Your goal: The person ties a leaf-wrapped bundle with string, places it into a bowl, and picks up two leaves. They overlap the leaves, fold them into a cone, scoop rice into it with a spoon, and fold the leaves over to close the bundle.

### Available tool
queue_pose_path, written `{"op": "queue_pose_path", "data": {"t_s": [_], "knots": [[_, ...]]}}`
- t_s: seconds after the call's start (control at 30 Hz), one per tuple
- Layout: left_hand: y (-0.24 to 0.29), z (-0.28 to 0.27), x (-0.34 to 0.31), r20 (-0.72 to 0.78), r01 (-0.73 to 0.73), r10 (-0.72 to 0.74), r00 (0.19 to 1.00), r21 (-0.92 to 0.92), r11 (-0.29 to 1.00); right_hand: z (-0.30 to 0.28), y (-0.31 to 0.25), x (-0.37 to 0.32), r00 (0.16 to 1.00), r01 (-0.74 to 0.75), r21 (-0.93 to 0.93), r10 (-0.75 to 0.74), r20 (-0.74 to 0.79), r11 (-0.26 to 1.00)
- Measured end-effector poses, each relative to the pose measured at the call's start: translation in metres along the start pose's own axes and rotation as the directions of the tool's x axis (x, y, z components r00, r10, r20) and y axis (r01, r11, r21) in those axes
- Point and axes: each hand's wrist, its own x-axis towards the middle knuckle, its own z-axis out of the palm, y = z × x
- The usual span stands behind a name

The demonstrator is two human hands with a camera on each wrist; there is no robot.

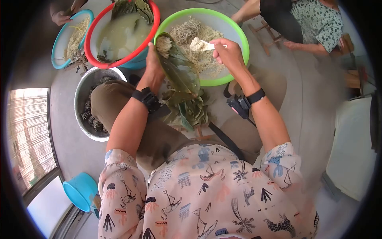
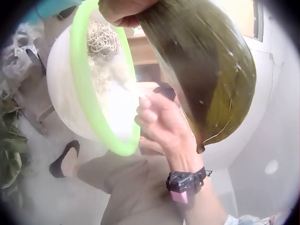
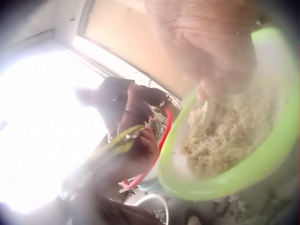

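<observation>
In the head view my left hand [image 1: 154,63] grips a long green leaf [image 1: 181,73] folded into a cone, with rice [image 1: 163,46] in its top. My right hand [image 1: 229,53] pinches a white spoon [image 1: 208,46] heaped with rice, above the green-rimmed basin [image 1: 246,44]. That basin holds loose rice [image 1: 211,65] and a coil of string [image 1: 186,31]. The leaf hangs from my left hand [image 2: 129,11] in the left wrist view. Blurred in the right wrist view, my right hand [image 3: 211,47] is over the rice, the spoon [image 3: 207,114] partly hidden.
Left of the green basin stand a red-rimmed basin [image 1: 88,44] of cloudy water and leaves, and a blue-rimmed basin [image 1: 54,51]. A metal bowl [image 1: 79,115] holds dark wrapped bundles. More leaves [image 1: 191,109] lie between my knees. Other people sit at the upper left and upper right.
</observation>
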Motion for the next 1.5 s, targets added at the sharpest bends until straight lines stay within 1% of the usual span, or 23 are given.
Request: {"op": "queue_pose_path", "data": {"t_s": [0.03, 0.1, 0.13, 0.2, 0.23, 0.33, 0.4, 0.43, 0.47, 0.5, 0.53, 0.6, 0.77, 0.83, 0.93, 0.97, 1.03, 1.13, 1.27, 1.33, 1.4, 1.47, 1.5], "knots": [[-0.003, 0.010, -0.006, 0.002, 0.015, -0.015, 1.000, 0.006, 1.000, 0.004, -0.012, -0.007, 1.000, 0.008, -0.001, -0.008, 0.002, 1.000], [-0.011, 0.028, -0.016, 0.014, 0.033, -0.033, 0.999, 0.010, 0.999, 0.019, -0.034, -0.014, 0.932, 0.323, -0.204, -0.348, -0.098, 0.924], [-0.013, 0.035, -0.018, 0.044, 0.053, -0.053, 0.998, -0.002, 0.999, 0.026, -0.036, -0.012, 0.930, 0.328, -0.209, -0.354, -0.100, 0.921], [-0.015, 0.046, -0.021, 0.076, 0.070, -0.069, 0.995, -0.012, 0.997, 0.041, -0.035, -0.008, 0.692, 0.609, -0.517, -0.722, -0.026, 0.602], [-0.016, 0.050, -0.024, 0.080, 0.076, -0.077, 0.994, 0.015, 0.997, 0.046, -0.036, -0.008, 0.658, 0.640, -0.547, -0.753, 0.027, 0.539], [-0.018, 0.048, -0.019, 0.090, 0.064, -0.065, 0.994, 0.013, 0.998, 0.045, -0.037, -0.010, 0.640, 0.629, -0.576, -0.768, 0.003, 0.522], [-0.020, 0.043, -0.014, 0.170, 0.086, -0.080, 0.982, -0.029, 0.996, 0.039, -0.040, -0.012, 0.634, 0.640, -0.530, -0.772, -0.045, 0.557], [-0.020, 0.043, -0.015, 0.168, 0.091, -0.083, 0.982, -0.036, 0.995, 0.035, -0.044, -0.016, 0.803, 0.522, -0.368, -0.589, -0.094, 0.770], [-0.020, 0.042, -0.014, 0.172, 0.090, -0.082, 0.982, -0.038, 0.995, 0.032, -0.046, -0.018, 0.925, 0.345, -0.189, -0.367, -0.097, 0.919], [-0.020, 0.041, -0.013, 0.169, 0.097, -0.089, 0.982, -0.039, 0.994, 0.032, -0.041, -0.015, 0.952, 0.291, -0.059, -0.295, -0.080, 0.955], [-0.020, 0.040, -0.012, 0.165, 0.106, -0.098, 0.981, -0.040, 0.994, 0.032, -0.036, -0.013, 0.951, 0.293, -0.060, -0.298, -0.080, 0.954], [-0.021, 0.040, -0.012, 0.151, 0.106, -0.101, 0.983, -0.026, 0.994, 0.035, -0.029, -0.012, 0.987, 0.163, -0.005, -0.163, -0.011, 0.987], [-0.021, 0.048, -0.017, 0.165, 0.059, -0.053, 0.985, -0.028, 0.998, 0.037, -0.038, -0.010, 0.984, 0.171, -0.002, -0.171, -0.048, 0.985], [-0.022, 0.054, -0.024, 0.142, 0.058, -0.071, 0.987, 0.097, 0.994, 0.039, -0.040, -0.010, 0.981, 0.185, -0.026, -0.187, -0.058, 0.982], [-0.023, 0.051, -0.022, 0.189, 0.041, -0.063, 0.980, 0.122, 0.992, 0.040, -0.044, -0.008, 0.978, 0.202, -0.104, -0.206, -0.033, 0.974], [-0.023, 0.050, -0.022, 0.190, 0.035, -0.058, 0.980, 0.123, 0.992, 0.039, -0.047, -0.008, 0.977, 0.207, -0.102, -0.211, -0.032, 0.973], [-0.022, 0.050, -0.021, 0.210, 0.059, -0.056, 0.976, -0.007, 0.998, 0.034, -0.052, -0.013, 0.973, 0.213, -0.073, -0.218, -0.071, 0.974], [-0.021, 0.038, -0.008, 0.285, 0.102, -0.102, 0.953, 0.017, 0.995, 0.034, -0.046, -0.018, 0.970, 0.235, -0.077, -0.239, -0.044, 0.969], [-0.020, 0.036, -0.006, 0.228, 0.110, -0.109, 0.968, 0.009, 0.994, 0.040, -0.048, -0.023, 0.972, 0.234, -0.145, -0.236, 0.001, 0.962], [-0.019, 0.044, -0.015, 0.193, 0.007, -0.014, 0.981, 0.041, 0.999, 0.034, -0.046, -0.021, 0.968, 0.235, -0.105, -0.243, -0.065, 0.966], [-0.017, 0.043, -0.014, 0.206, 0.009, -0.010, 0.979, 0.007, 1.000, 0.023, -0.042, -0.017, 0.961, 0.253, -0.109, -0.262, -0.086, 0.961], [-0.012, 0.035, -0.015, 0.220, 0.072, -0.064, 0.973, -0.028, 0.997, 0.009, -0.026, -0.010, 0.941, 0.291, -0.140, -0.309, -0.137, 0.947], [-0.010, 0.026, -0.012, 0.245, 0.045, -0.049, 0.968, 0.022, 0.999, 0.002, -0.012, -0.004, 0.950, 0.257, -0.190, -0.284, -0.131, 0.948]]}}
